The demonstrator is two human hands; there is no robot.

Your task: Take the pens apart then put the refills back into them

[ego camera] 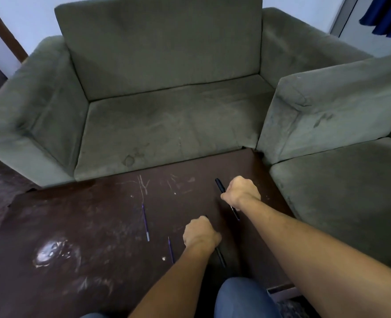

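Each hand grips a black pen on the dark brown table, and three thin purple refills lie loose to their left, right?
Wrong count: the head view shows two thin purple refills, not three: the farther refill and the nearer refill. The rest holds.

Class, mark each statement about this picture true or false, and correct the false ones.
1. The left hand grips a black pen. True.
2. The right hand is empty. False: it grips a second black pen.
3. Two blue refills lie on the table. True.
4. The blue refills lie right of both hands. False: they lie to the left of them.
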